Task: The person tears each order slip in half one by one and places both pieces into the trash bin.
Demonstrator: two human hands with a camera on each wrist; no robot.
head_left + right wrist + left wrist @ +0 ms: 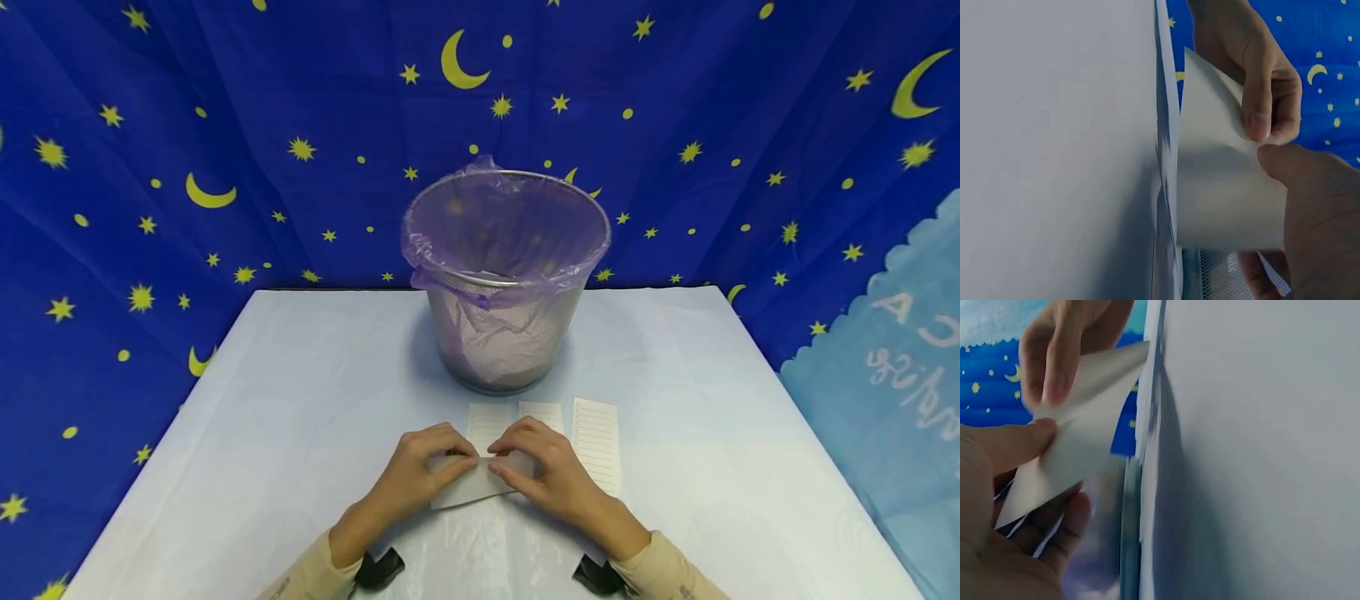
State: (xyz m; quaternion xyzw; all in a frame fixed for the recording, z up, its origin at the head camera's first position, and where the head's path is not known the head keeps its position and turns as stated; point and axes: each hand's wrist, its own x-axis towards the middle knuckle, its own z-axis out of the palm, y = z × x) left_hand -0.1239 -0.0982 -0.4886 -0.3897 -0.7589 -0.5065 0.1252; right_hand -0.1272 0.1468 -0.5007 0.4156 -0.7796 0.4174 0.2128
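Note:
My left hand (412, 467) and right hand (558, 475) meet at the upper edge of a small pale sheet of paper (467, 485). Each one pinches it, thumb on the near side and fingers behind. Seen from the left wrist, the paper (1082, 453) is tilted up off the table, its plain side facing me. In the right wrist view the two thumbs sit close together at the top edge, and the sheet (1229, 194) bends slightly at one corner. Fingers behind the paper are partly hidden.
Three lined paper slips lie just beyond my hands: one on the left (489, 422), one in the middle (542, 412), one on the right (597, 442). Behind them stands a wire mesh bin (498, 358) with a purple plastic bag (487, 292) over its rim. A starry blue curtain (315, 83) surrounds the white table (315, 375).

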